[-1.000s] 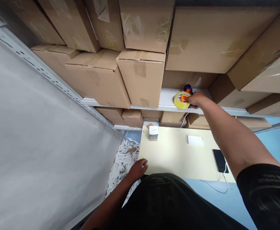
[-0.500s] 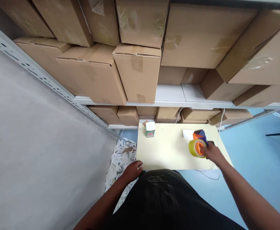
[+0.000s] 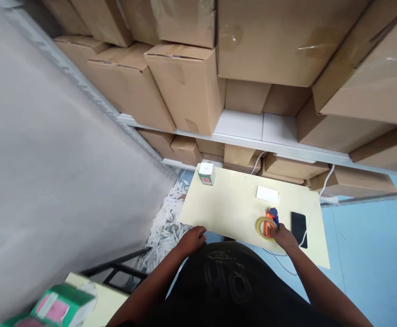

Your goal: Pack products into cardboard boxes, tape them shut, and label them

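Observation:
My right hand (image 3: 282, 237) is closed on a tape dispenser (image 3: 271, 218), orange and dark blue, carrying a roll of yellow tape. It holds the dispenser low over the front part of the pale yellow table (image 3: 225, 204), and whether the two touch I cannot tell. My left hand (image 3: 193, 240) hangs by the table's front left edge, fingers loosely curled, a small gap showing between thumb and fingers and nothing seen in it. A flat white box (image 3: 268, 194) lies beyond the dispenser. To its right rests a black phone (image 3: 299, 229).
A small green and white box (image 3: 206, 173) stands at the table's far left corner. Shelves of cardboard boxes (image 3: 181, 86) rise behind and overhang the table. White paper strips (image 3: 164, 227) cover the floor at left. A white cable (image 3: 325, 184) crosses the right side. Green and pink boxes (image 3: 53, 304) sit lower left.
My right hand has brought the tape dispenser lower and nearer to my body, uncovering the white box and the phone. My view has turned, bringing the lower-left boxes into sight.

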Tool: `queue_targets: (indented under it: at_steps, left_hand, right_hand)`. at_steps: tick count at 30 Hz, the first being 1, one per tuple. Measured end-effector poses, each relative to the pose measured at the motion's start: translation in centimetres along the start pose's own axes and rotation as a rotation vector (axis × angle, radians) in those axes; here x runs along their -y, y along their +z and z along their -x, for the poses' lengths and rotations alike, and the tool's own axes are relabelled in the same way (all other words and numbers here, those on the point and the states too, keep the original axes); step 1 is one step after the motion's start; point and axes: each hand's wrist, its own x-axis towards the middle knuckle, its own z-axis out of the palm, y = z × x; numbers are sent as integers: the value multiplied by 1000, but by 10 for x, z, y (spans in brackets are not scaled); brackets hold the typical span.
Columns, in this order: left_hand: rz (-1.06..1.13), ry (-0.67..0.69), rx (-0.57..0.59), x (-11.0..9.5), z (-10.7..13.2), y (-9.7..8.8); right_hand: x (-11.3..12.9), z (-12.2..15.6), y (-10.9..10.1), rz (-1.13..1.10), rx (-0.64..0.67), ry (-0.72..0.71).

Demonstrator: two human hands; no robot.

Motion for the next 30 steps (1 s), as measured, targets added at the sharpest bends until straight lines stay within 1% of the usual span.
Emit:
queue_targets:
  at_steps: [3,5,6,8,10,11,13,15,17,20,22,24,27,30]
  left_hand:
    - [66,-27,-62,-18,19,20]
    - [119,-72,-133,-23,35,31]
    - [144,-101,-176,-23,44,36]
    - [187,-164,-262,-20,64,45]
    - [219,-219,-343,-15,84,54]
    - [233,-238,-383,-13,95,59]
    - [262,-256,-477,-10,119,68]
    - [303,-267,-575,-7,147,78]
    - [362,-297,-670,-3,179,91]
    - [452,-377,-809,8,235,120]
    - [493,-431,-881,18,277,146]
    - [525,-467,-930,30,319,174]
    - [586,-523,-994,45,384,214]
    - [664,-615,-1084,57,447,245]
  right_hand:
    - [-9,-2,-25,70,40,-146]
    - [-1,-5,-44,82,36,-265]
    - [9,-7,-52,78,36,-323]
    - [40,-8,-63,60,36,-436]
    - [79,-2,-66,34,28,-549]
    - [100,3,-64,17,29,-608]
    - [142,19,-54,-2,59,-728]
    - [179,42,-36,16,124,-845]
    - [208,71,-11,70,196,-959]
    - [237,120,32,163,282,-1127]
    - [249,155,64,223,314,-1211]
    - [255,193,97,271,335,-1259]
    - [260,256,148,321,367,-1300]
    - [262,322,196,360,424,-1377]
